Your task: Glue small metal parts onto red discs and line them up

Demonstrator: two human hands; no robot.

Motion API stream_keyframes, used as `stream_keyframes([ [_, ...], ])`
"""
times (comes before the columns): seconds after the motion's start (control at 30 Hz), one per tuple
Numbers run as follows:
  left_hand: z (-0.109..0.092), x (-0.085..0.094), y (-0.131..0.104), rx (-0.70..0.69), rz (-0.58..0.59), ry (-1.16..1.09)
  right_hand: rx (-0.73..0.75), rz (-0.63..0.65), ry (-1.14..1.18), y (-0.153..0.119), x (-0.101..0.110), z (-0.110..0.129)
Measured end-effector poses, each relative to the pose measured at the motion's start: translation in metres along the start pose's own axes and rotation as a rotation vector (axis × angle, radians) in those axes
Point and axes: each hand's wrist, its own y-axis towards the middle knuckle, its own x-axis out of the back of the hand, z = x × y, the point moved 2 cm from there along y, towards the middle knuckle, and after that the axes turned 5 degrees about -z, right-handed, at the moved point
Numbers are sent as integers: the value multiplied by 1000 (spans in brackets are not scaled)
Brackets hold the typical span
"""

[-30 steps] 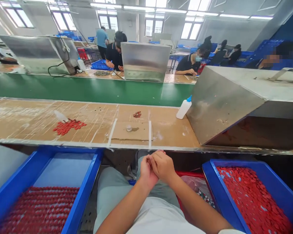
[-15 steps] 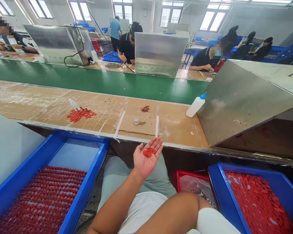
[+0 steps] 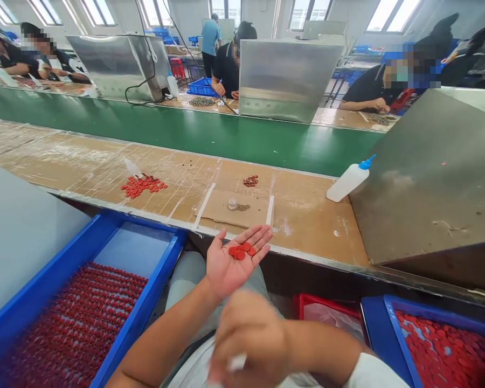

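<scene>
My left hand [image 3: 231, 265] is palm up with its fingers stretched out, just in front of the table edge. Several flat red discs [image 3: 239, 255] lie on it. My right hand [image 3: 253, 337] is closer to the camera, below and to the right of the left one. Its fingers look curled, but motion smears them, and whether anything is between them does not show. Beyond my left hand, a piece of cardboard [image 3: 218, 214] taped to the table carries a small clear round piece [image 3: 232, 204]. Behind that lies a little pile of dark red and metallic parts [image 3: 250, 181].
Loose red discs [image 3: 139, 187] lie on the table at left. A white squeeze bottle [image 3: 347, 183] leans by a metal box [image 3: 428, 178]. Blue trays with rows of red pieces [image 3: 117, 302] and red discs [image 3: 448, 345] flank me. A green belt [image 3: 210, 133] separates me from several people.
My right hand has come up into view in front of my body. My left hand has shifted slightly left, with the red discs still on it. The camera view has turned a little.
</scene>
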Motion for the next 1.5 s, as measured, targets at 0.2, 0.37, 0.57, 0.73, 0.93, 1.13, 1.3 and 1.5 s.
stream_keyframes([
  [0.2, 1, 9, 7, -6, -108, -32, -442, -37, -411, 8, 60, -95],
  [0.37, -6, 29, 11, -108, -221, -117, -473, 154, -322, 12, 44, -125],
  [0.57, -33, 46, 9, -220, -254, -164, -642, 67, 96, 42, 32, -144],
  [0.73, -69, 62, -10, -424, -210, -212, -746, 56, 20, 120, -9, -207],
  [0.93, -110, 88, -44, -562, -266, -287, -818, 286, -286, 183, -114, -337],
  [1.13, -160, 97, -77, -668, -257, -312, -916, 331, -400, 204, -168, -408],
  [1.3, -191, 93, -89, -692, -216, -298, -955, 307, -439, 210, -189, -423],
  [1.5, -198, 94, -87, -670, -169, -303, -764, 159, -396, 220, -173, -363],
])
